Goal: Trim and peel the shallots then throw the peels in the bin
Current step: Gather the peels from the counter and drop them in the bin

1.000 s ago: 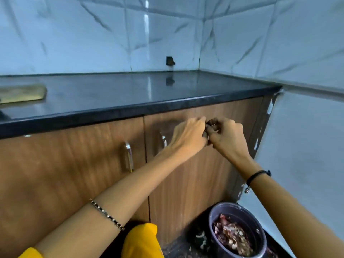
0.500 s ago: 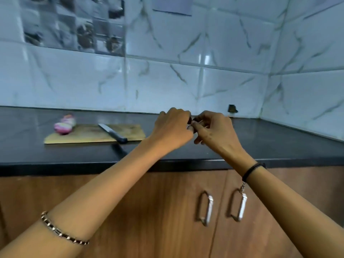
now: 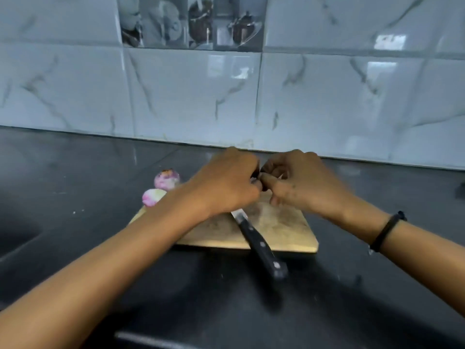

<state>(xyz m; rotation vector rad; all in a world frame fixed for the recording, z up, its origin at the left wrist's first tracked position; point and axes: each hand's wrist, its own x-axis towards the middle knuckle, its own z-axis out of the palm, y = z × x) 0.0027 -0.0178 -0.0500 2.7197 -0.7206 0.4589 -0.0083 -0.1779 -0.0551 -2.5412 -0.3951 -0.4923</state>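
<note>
**A:** Where's the shallot being worked on?

**B:** Between the 2 hands, above the far part of the cutting board (image 3: pixel 284 230). The left hand (image 3: pixel 226 182) is curled round it, and the right hand (image 3: pixel 302 185) pinches at it with thumb and forefinger, knuckles nearly touching. Only a dark sliver of the shallot (image 3: pixel 257 174) shows between the fingers. I take that for skin but can't swear to it.

**A:** And the finished ones?

**B:** 2 peeled shallots (image 3: pixel 167 179), pink and white, lie just beside each other at the board's far left corner. The knife (image 3: pixel 259 244) lies idle, with its blade on the board and its black handle hanging off the near edge over the counter (image 3: pixel 75 172). The bin is out of view.

**A:** How should the peeling go?

**B:** I'd hold the bulb steady in the left hand and catch the loose skin at the trimmed end with the right thumbnail. Then pull along the bulb in strips rather than tearing across. Keep the scraps in the fingers or over the board, because they'd be hard to spot on the dark counter.

**A:** Any writing to read?

**B:** None I can make out. The knife handle shows rivets but no maker's mark. The picture tile (image 3: pixel 191 22) on the wall shows crockery and no lettering.
</note>
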